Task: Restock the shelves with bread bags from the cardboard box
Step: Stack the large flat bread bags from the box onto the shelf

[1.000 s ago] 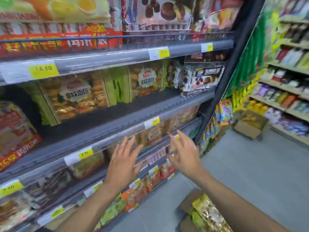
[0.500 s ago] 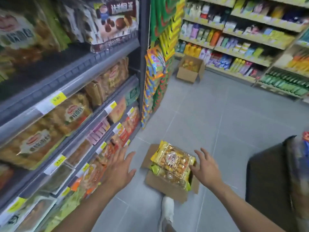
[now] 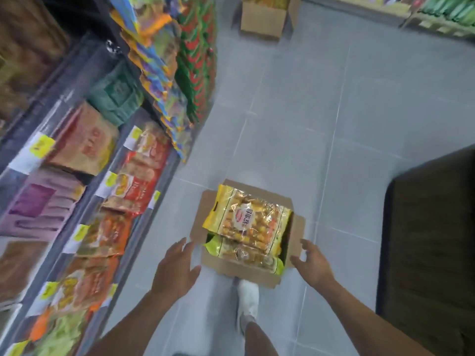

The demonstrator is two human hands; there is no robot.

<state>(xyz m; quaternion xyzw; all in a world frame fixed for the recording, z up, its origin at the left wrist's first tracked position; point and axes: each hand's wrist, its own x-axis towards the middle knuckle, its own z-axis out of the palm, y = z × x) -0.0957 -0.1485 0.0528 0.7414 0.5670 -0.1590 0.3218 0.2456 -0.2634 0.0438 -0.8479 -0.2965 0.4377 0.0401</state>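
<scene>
Yellow crinkly bread bag (image 3: 248, 222) tops cardboard box (image 3: 241, 272) (both hands' grip spread, empty).

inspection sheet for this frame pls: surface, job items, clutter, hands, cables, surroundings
Surface: grey tiled floor, bare around the box.
Job's things: open cardboard box on the floor, flaps out; top bread bag, yellow-edged, lies on a green-edged bread bag inside it. Shelves on the left are stocked, with yellow price tags; blurred.
Clutter: second cardboard box further down the aisle; dark bin-like object at right.
Hands: left hand and right hand both empty, fingers spread, either side of the box, not touching a bag.
Cables: nothing seen.
Surroundings: hanging snack packets at the shelf end; another shelf across the aisle; white shoe by the box.
</scene>
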